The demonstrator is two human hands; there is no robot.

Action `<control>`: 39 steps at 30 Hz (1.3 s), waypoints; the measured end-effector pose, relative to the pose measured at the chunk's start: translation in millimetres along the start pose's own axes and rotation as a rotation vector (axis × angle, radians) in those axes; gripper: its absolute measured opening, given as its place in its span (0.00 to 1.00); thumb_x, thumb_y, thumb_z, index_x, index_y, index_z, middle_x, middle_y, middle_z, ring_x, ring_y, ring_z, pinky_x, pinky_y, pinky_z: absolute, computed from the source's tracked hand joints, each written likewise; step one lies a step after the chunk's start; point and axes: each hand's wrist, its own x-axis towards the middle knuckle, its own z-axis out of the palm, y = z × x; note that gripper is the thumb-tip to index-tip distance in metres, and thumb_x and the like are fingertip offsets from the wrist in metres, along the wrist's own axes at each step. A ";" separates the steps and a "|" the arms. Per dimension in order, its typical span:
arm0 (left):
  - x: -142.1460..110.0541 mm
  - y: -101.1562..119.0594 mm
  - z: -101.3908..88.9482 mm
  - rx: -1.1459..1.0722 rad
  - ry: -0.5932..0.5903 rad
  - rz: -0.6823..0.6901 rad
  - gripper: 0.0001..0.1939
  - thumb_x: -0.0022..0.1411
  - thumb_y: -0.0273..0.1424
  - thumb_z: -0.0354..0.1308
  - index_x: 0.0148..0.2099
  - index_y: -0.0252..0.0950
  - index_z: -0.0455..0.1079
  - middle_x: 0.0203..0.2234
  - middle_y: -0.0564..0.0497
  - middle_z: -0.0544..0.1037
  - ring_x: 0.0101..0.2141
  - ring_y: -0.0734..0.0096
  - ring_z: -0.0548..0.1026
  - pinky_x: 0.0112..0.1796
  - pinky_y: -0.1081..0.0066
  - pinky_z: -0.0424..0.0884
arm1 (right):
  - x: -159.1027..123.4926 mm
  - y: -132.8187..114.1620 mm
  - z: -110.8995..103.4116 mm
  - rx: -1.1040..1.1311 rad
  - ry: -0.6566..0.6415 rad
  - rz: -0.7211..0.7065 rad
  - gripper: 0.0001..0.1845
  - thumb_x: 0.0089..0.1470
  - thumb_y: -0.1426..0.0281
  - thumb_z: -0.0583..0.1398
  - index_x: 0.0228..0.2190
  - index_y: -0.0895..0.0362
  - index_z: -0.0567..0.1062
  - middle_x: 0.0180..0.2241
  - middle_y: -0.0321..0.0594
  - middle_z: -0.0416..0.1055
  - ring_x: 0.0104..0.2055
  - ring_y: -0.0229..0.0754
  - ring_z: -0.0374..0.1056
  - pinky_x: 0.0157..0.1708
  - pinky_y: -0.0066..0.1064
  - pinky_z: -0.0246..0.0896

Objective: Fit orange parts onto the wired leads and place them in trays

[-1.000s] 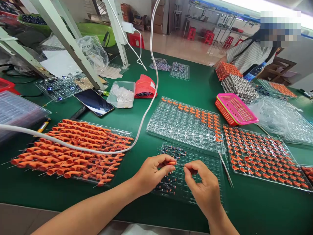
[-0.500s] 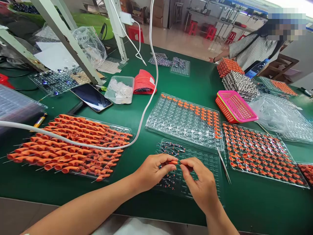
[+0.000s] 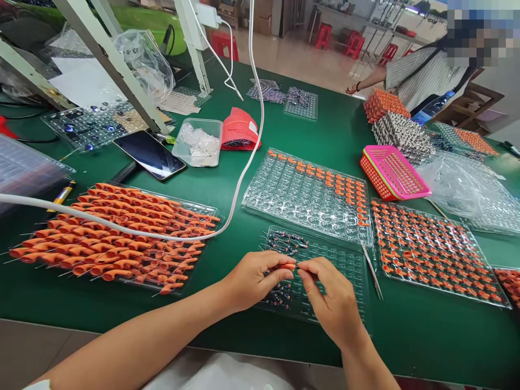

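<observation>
Between the thumb and fingers of my left hand [image 3: 254,279] is a small orange plastic piece [image 3: 288,266], mostly covered by the fingertips. My right hand [image 3: 333,298] is closed in a pinch at the right end of that piece; what it grips is too small to make out. Both hands hover over a clear blister tray [image 3: 345,271], whose left part holds small dark wired components [image 3: 280,297] with orange ends. Just behind it, another clear tray [image 3: 284,189] carries orange pieces along its back and right side. Tweezers [image 3: 372,272] lie to the right of my right hand.
Curved orange parts with wires [image 3: 134,233] fill a tray on the left, crossed by a white cable [image 3: 239,189]. At right are a full tray of orange pieces [image 3: 439,252] and pink baskets [image 3: 396,170]. A phone [image 3: 150,155] lies behind. A person [image 3: 426,76] sits across the table.
Both hands stay together at the orange piece, with only slight finger movement. The view has shifted a little. The other person's hand at the far right has turned somewhat.
</observation>
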 end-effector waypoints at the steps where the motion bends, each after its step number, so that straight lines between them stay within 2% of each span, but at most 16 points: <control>1: -0.1 -0.1 0.3 -0.001 -0.010 0.004 0.11 0.65 0.32 0.56 0.46 0.36 0.77 0.36 0.49 0.81 0.36 0.68 0.78 0.40 0.72 0.71 | -0.1 0.1 0.6 0.004 -0.007 -0.003 0.09 0.62 0.77 0.56 0.42 0.55 0.73 0.35 0.41 0.73 0.37 0.39 0.69 0.36 0.31 0.66; 8: 0.5 1.4 0.7 -0.029 -0.039 0.003 0.11 0.65 0.31 0.56 0.46 0.36 0.77 0.36 0.49 0.81 0.36 0.69 0.77 0.39 0.73 0.70 | -0.1 -1.8 2.0 0.062 -0.033 -0.005 0.10 0.63 0.76 0.55 0.43 0.54 0.73 0.36 0.40 0.74 0.38 0.39 0.70 0.37 0.32 0.68; 12: -0.1 3.7 -1.5 -0.054 0.006 -0.017 0.11 0.64 0.31 0.57 0.46 0.37 0.77 0.36 0.50 0.82 0.35 0.69 0.78 0.38 0.73 0.71 | -1.7 -2.2 -1.8 0.084 -0.021 0.074 0.11 0.62 0.73 0.57 0.46 0.53 0.73 0.37 0.40 0.75 0.38 0.39 0.72 0.37 0.30 0.69; 15: -1.6 4.6 -2.2 -0.044 0.048 0.006 0.10 0.64 0.32 0.58 0.46 0.37 0.77 0.35 0.50 0.82 0.34 0.68 0.79 0.37 0.73 0.72 | -1.6 -3.4 -3.4 0.077 0.031 0.121 0.09 0.61 0.72 0.58 0.44 0.53 0.73 0.35 0.37 0.75 0.34 0.38 0.72 0.34 0.29 0.69; 19: -4.0 3.6 -1.2 -0.034 0.070 0.097 0.10 0.64 0.30 0.58 0.46 0.36 0.76 0.35 0.49 0.82 0.35 0.69 0.79 0.39 0.73 0.73 | 0.7 -6.1 -1.7 0.092 0.041 0.095 0.06 0.61 0.73 0.58 0.39 0.53 0.74 0.33 0.37 0.74 0.33 0.37 0.71 0.31 0.27 0.68; 24: -5.2 1.9 -0.3 -0.017 0.085 0.189 0.10 0.65 0.29 0.58 0.47 0.36 0.76 0.36 0.49 0.82 0.37 0.69 0.80 0.40 0.74 0.73 | 0.9 -6.2 0.4 0.109 0.040 0.065 0.07 0.60 0.76 0.57 0.39 0.54 0.74 0.33 0.37 0.73 0.33 0.36 0.69 0.32 0.27 0.66; 30: -5.3 2.5 0.3 -0.011 0.120 0.190 0.09 0.65 0.28 0.58 0.47 0.35 0.76 0.37 0.48 0.82 0.37 0.69 0.80 0.40 0.74 0.74 | 0.7 -5.3 0.7 0.113 0.013 0.067 0.09 0.60 0.76 0.58 0.42 0.54 0.75 0.35 0.39 0.73 0.35 0.37 0.70 0.34 0.29 0.67; 39: -5.7 1.1 0.7 -0.024 0.102 0.213 0.10 0.65 0.27 0.58 0.48 0.35 0.76 0.36 0.48 0.82 0.37 0.69 0.80 0.40 0.74 0.74 | 2.5 -7.7 1.3 0.110 0.033 0.043 0.07 0.60 0.76 0.57 0.38 0.54 0.75 0.33 0.39 0.74 0.34 0.38 0.70 0.33 0.30 0.68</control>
